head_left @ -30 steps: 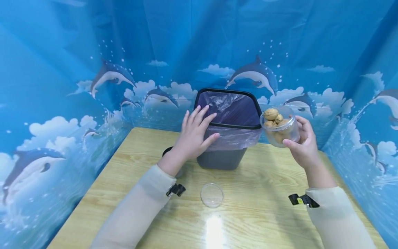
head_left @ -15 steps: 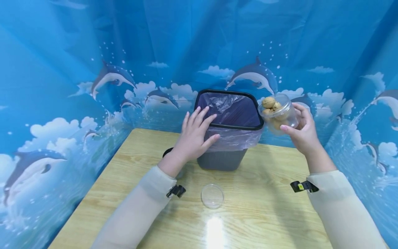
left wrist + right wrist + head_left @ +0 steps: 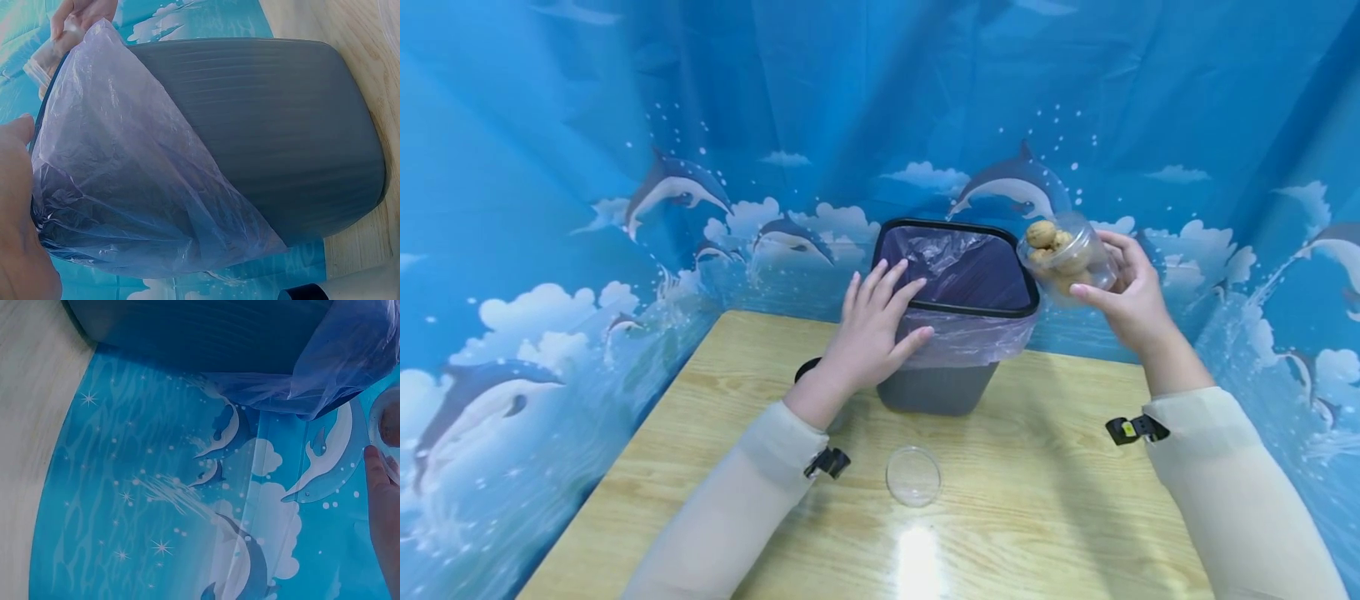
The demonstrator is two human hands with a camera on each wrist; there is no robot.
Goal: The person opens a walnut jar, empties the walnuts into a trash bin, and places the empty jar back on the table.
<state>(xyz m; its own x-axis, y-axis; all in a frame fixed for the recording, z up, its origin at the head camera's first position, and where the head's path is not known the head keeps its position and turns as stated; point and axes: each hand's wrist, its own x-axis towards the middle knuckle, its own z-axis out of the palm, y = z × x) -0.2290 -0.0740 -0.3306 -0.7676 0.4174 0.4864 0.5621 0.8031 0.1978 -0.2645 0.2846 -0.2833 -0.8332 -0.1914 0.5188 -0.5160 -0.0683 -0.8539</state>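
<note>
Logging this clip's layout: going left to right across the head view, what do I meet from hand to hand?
Left hand, lined bin, clear tub holding walnuts, right hand.

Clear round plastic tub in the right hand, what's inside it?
Several tan, wrinkled walnuts sit inside the tub. Upper ones overlap those below, and the right hand covers part of the base, so the full count is hidden.

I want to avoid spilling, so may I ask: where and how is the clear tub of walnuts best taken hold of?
Probably grip the tub by its round wall near the base, coming from the right, as the right hand does. It is tilted, its open mouth facing left toward the bin, so this hold should leave the mouth free and the walnuts unblocked.
</note>
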